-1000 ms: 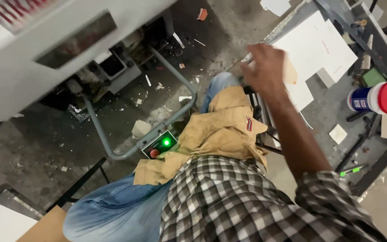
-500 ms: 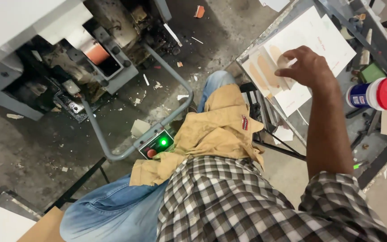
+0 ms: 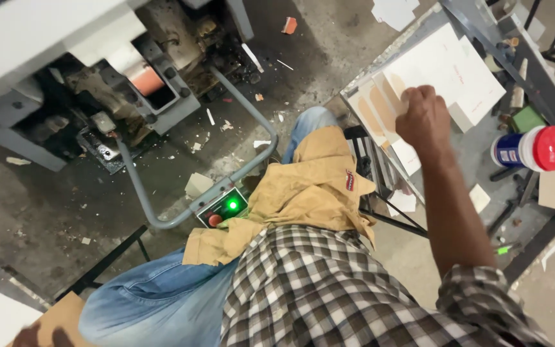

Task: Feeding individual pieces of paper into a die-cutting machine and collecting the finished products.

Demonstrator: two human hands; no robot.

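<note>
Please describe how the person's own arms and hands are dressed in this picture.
Both hands are bare: no gloves, rings or watch show. The right hand and forearm are uncovered; a black-and-white checked shirt sleeve is rolled up near the elbow. Only the fingertips of the left hand show at the bottom edge.

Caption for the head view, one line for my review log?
Seated person's right hand grips white card sheets on a cluttered side table; left hand touches brown cardboard.

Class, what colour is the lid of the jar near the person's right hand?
Red, on the jar lid, seen in the head view.
</note>
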